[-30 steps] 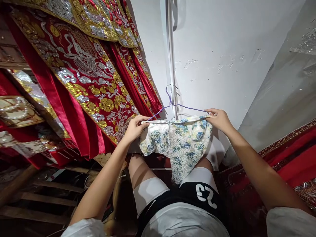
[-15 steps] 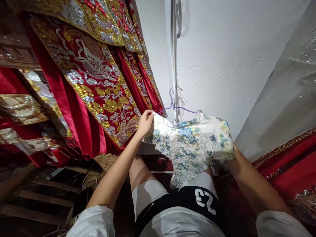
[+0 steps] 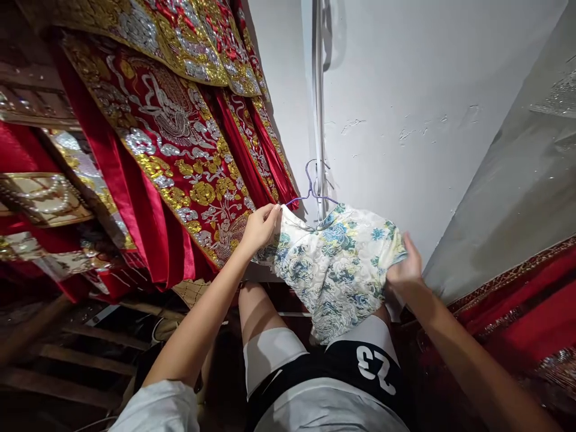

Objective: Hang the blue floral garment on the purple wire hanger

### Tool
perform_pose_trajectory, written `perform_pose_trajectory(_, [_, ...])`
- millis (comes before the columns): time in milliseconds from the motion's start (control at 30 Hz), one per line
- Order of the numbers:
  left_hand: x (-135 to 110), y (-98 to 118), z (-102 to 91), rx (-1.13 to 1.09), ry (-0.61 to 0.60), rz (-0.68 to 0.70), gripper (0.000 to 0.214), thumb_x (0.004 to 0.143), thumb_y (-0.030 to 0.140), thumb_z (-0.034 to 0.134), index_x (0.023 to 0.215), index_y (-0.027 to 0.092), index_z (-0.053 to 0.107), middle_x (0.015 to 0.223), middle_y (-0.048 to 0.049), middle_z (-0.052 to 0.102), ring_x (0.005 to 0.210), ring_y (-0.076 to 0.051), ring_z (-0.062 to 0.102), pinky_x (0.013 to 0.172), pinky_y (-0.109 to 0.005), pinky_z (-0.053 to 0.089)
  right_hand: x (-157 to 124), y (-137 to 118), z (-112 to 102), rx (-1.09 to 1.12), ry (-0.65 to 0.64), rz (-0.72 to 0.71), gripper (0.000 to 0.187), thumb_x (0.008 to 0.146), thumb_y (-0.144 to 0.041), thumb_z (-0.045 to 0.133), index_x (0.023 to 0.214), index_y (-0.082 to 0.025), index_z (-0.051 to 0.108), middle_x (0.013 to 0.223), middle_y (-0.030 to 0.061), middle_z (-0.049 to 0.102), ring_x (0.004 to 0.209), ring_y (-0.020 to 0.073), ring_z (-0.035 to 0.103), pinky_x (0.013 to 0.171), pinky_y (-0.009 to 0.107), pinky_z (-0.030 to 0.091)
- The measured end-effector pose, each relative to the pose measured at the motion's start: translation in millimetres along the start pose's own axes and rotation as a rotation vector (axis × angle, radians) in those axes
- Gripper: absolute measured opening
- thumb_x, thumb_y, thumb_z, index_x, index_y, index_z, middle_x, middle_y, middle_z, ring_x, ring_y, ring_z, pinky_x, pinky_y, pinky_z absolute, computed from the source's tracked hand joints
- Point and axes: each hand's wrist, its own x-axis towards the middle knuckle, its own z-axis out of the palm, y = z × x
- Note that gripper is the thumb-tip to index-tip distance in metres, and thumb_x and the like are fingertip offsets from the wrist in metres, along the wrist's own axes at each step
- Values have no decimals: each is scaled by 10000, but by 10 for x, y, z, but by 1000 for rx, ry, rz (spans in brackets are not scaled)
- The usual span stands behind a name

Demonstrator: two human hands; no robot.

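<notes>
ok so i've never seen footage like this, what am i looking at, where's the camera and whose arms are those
There's no machine here: one camera on a person's head looks forward and down, so the arms are the wearer's own. The wearer's shorts show at the bottom. The left hand pinches a floral top at one shoulder; the right hand is at the opposite sleeve, its grip blurred. A purple hanger shows above the neckline, by a pole and a white wall. Red embroidered cloth hangs to the left.
</notes>
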Motion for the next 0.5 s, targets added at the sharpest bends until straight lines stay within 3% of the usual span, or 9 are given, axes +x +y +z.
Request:
perform_pose_trajectory(67, [18,2,26,16,-9,-2,398,991,501,456,786,191,599,736,-1,603,721,-172,546,675,-272,368,62,-112,38,7,28,18,532,856,-718,620,901,-194,704,950,84,740,998,288,721,833,426,617])
perform_pose_trajectory(167, [89,5,56,71,6,5,372,976,505,494,767,203,552,734,-10,583,720,-185,532,674,-286,359,129,-361,197,-43,60,-42,456,739,-645,787,798,-212,659,808,51,721,976,287,733,843,407,622])
perform_pose_trajectory(300, [211,14,42,230,24,46,354,971,460,512,717,221,448,769,-44,537,794,-229,505,751,-332,383,163,-655,571,-109,1,-160,449,802,-659,731,850,-215,679,860,66,733,1062,304,717,899,446,617])
perform_pose_trajectory(400, [240,4,-15,256,17,96,323,951,424,559,725,221,448,840,-68,541,886,-263,515,814,-366,401,4,-728,801,-177,-185,-177,455,914,-641,608,984,-210,732,1018,94,754,1144,304,690,965,479,592])
perform_pose_trajectory(500, [174,-28,-89,77,-22,130,290,962,425,558,775,210,506,831,-55,566,828,-235,536,779,-349,418,-312,-722,872,-330,-490,-203,422,995,-569,534,1078,-227,768,1246,97,721,1224,286,651,1033,478,554])
